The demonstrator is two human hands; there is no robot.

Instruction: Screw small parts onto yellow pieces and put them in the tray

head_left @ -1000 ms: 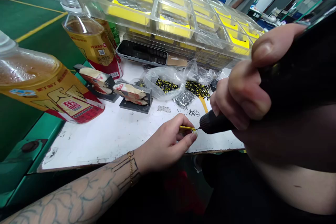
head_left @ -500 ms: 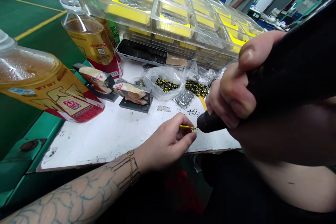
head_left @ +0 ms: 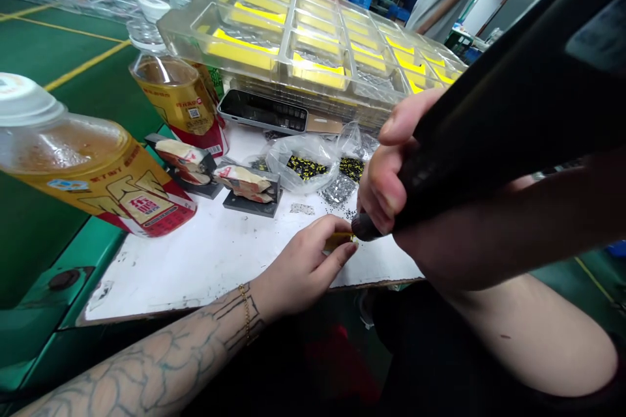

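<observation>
My left hand (head_left: 306, 264) is closed on a small yellow plastic part (head_left: 337, 241), pinched between thumb and fingers just over the white tabletop. Its far end is mostly covered by my fingers. In my right hand (head_left: 384, 186) is a black electric screwdriver (head_left: 469, 130), tilted down to the left, its nose against or very close to the yellow part. The bit itself cannot be made out. Behind my hands lie a clear plastic bag (head_left: 278, 166) of small black and yellow pieces and a little heap of tiny silvery screws (head_left: 338, 190).
Two drink bottles, one near (head_left: 141, 189) and one farther back (head_left: 180, 101), stand at the left. Two dark stands (head_left: 249, 205) hold taped blocks. A phone (head_left: 261, 112) leans before stacked clear trays (head_left: 286, 65) with yellow parts. People stand beyond.
The screwdriver and my right hand have shifted left and its nose has come up to the yellow part. The view has tilted slightly; my left hand keeps its grip.
</observation>
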